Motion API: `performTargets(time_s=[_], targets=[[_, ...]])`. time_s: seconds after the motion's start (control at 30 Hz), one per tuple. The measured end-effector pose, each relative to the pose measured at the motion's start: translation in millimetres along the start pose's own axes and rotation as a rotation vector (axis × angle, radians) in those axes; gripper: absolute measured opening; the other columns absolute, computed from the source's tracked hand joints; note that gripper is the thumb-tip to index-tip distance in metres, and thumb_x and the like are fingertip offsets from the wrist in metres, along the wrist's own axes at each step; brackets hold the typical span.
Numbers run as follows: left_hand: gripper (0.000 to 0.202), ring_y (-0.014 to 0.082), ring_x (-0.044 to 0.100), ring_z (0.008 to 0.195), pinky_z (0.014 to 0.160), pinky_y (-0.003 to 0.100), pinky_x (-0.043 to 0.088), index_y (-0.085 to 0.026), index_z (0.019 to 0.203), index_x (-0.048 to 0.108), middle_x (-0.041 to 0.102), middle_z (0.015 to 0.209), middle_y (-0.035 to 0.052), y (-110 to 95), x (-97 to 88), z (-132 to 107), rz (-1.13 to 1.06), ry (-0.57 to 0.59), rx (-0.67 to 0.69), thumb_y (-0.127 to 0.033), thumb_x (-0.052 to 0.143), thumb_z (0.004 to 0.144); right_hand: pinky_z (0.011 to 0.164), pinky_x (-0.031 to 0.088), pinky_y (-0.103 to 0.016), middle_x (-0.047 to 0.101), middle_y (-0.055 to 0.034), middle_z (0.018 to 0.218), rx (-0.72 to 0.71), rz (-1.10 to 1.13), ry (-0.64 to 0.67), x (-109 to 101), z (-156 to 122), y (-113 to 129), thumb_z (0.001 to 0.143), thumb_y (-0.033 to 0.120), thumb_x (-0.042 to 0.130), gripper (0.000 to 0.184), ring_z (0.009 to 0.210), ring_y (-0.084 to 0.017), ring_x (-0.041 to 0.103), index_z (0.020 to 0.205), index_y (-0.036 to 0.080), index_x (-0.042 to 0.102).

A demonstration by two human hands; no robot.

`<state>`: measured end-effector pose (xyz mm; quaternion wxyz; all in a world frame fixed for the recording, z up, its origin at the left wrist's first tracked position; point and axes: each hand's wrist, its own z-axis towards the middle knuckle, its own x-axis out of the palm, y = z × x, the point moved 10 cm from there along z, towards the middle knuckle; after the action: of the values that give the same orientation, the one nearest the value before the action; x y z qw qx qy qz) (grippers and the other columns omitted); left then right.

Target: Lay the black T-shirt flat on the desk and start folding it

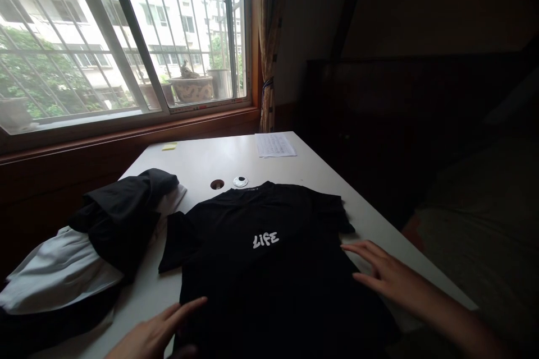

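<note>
A black T-shirt (252, 269) with white lettering lies spread flat on the white table (197, 160), its neckline toward the far end and its lower part fading into shadow. Over its lower left edge reaches my left hand (162, 325), index finger stretched out and nothing held. On the opposite side, my right hand (381, 269) is beside the shirt's right edge below the sleeve, with thumb and fingers apart. Whether either hand presses on the cloth I cannot tell.
Heaped black and white clothes (105, 235) lie along the table's left side. Farther back are a printed sheet (275, 145), a yellow note (169, 146), a round hole (217, 184) and a white disc (240, 181). A barred window (126, 39) and curtain (269, 39) stand behind.
</note>
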<state>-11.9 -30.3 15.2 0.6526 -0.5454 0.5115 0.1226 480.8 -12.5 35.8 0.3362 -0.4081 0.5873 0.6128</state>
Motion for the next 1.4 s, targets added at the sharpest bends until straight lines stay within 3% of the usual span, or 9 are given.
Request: performTargets(time_s=[0.13,0.23,0.3,0.4,0.57,0.67,0.87,1.17,1.4], targets=[[0.040,0.0202,0.072,0.085,0.075,0.028,0.060,-0.038,0.139,0.059,0.071,0.115,0.0037,5,-67.4,50,0.144,-0.266,-0.026,-0.048,0.051,0.100,0.081,0.059,-0.036,0.069,-0.0057,0.124,-0.051,0.039,-0.078,-19,52,26,0.094,0.039,0.057,0.037,0.095,-0.024,0.071,0.129,0.032,0.067],[0.036,0.0253,0.068,0.101,0.084,0.034,0.057,-0.027,0.127,0.067,0.068,0.116,0.0074,11,-105.3,102,0.278,-0.386,-0.019,-0.042,0.047,0.100,0.090,0.056,-0.037,0.073,-0.0042,0.111,-0.165,0.032,-0.183,-25,106,53,0.096,0.030,0.054,0.026,0.101,-0.024,0.069,0.113,0.028,0.074],[0.036,0.0279,0.064,0.109,0.092,0.038,0.054,-0.024,0.126,0.066,0.066,0.119,0.0095,20,-114.8,140,0.325,-0.375,-0.027,-0.039,0.049,0.099,0.093,0.054,-0.038,0.074,-0.0037,0.107,-0.213,0.012,-0.268,-25,144,66,0.095,0.026,0.056,0.021,0.101,-0.023,0.068,0.104,0.027,0.075],[0.034,0.0304,0.058,0.117,0.102,0.042,0.047,-0.021,0.126,0.066,0.063,0.124,0.0123,41,-119.5,187,0.366,-0.377,-0.129,-0.032,0.054,0.097,0.097,0.051,-0.036,0.072,-0.0059,0.108,-0.190,-0.055,-0.303,-14,201,72,0.095,0.021,0.059,0.019,0.105,-0.024,0.066,0.105,0.023,0.075],[0.035,0.0326,0.058,0.113,0.098,0.044,0.047,-0.020,0.125,0.065,0.063,0.121,0.0150,64,-108.8,233,0.345,-0.360,-0.205,-0.035,0.064,0.093,0.103,0.045,-0.038,0.065,-0.0136,0.122,-0.069,-0.105,-0.261,13,263,57,0.093,0.026,0.067,0.029,0.117,-0.028,0.059,0.121,0.018,0.071],[0.030,0.0293,0.061,0.105,0.091,0.038,0.049,-0.020,0.116,0.065,0.066,0.112,0.0124,75,-104.4,246,0.301,-0.325,-0.211,-0.037,0.066,0.091,0.100,0.045,-0.040,0.066,-0.0118,0.119,-0.049,-0.099,-0.201,25,283,49,0.090,0.035,0.073,0.030,0.115,-0.030,0.058,0.117,0.022,0.072],[0.013,0.0237,0.063,0.095,0.080,0.030,0.048,-0.021,0.088,0.059,0.066,0.101,0.0078,83,-110.0,250,0.208,-0.299,-0.171,-0.031,0.067,0.089,0.085,0.047,-0.032,0.070,-0.0071,0.100,-0.069,-0.029,-0.079,35,308,40,0.083,0.042,0.077,0.021,0.100,-0.025,0.061,0.085,0.022,0.071],[0.003,0.0213,0.060,0.085,0.072,0.029,0.045,-0.023,0.093,0.051,0.065,0.095,0.0052,92,-116.3,242,0.150,-0.404,-0.193,-0.024,0.054,0.092,0.072,0.047,-0.027,0.072,-0.0041,0.094,-0.052,0.121,-0.116,31,310,24,0.093,0.040,0.062,0.019,0.084,-0.019,0.064,0.092,0.021,0.065],[0.013,0.0239,0.061,0.094,0.078,0.032,0.046,-0.023,0.104,0.058,0.063,0.107,0.0082,98,-113.7,249,0.185,-0.417,-0.196,-0.022,0.052,0.093,0.084,0.047,-0.031,0.072,-0.0053,0.100,-0.056,0.092,-0.168,33,314,22,0.090,0.029,0.063,0.008,0.098,-0.022,0.063,0.092,0.022,0.065]])
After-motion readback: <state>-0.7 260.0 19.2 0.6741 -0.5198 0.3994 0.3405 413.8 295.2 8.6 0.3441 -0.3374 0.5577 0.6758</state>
